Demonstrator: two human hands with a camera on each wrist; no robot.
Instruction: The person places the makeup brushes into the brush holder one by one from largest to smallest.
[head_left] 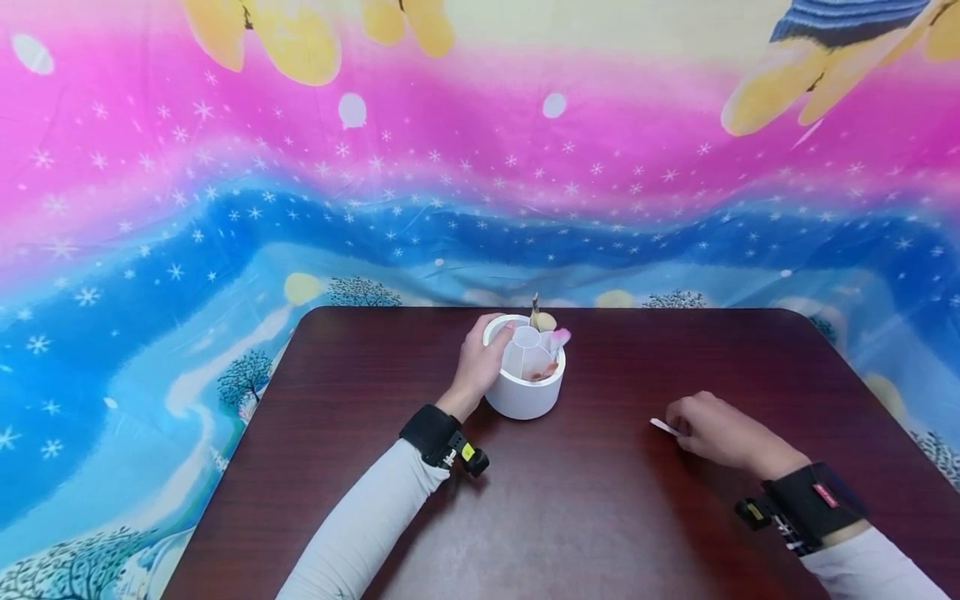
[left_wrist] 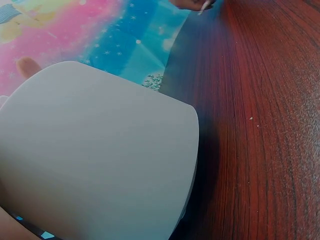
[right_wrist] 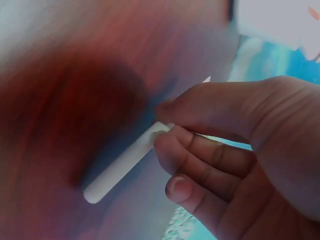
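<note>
A round white organizer point(head_left: 523, 396) with several compartments is at the middle of the table. My left hand point(head_left: 480, 360) grips its left side, thumb over the rim; its white wall point(left_wrist: 100, 145) fills much of the left wrist view, with one fingertip point(left_wrist: 28, 67) showing past it. Inside are a tan rounded item point(head_left: 544, 321), a pink-and-white tip point(head_left: 559, 337) and something orange-brown low down. Apart from it, to the right, my right hand point(head_left: 716, 432) pinches a slim white stick point(right_wrist: 125, 162) between thumb and fingers, just above the table; its exact kind is unclear.
The dark red-brown wooden table point(head_left: 585, 517) reaches back to a printed cloth point(head_left: 480, 167) with snowflakes and trees. A black strap with a small camera sits on each wrist. Tiny white specks point(left_wrist: 251, 118) lie on the tabletop.
</note>
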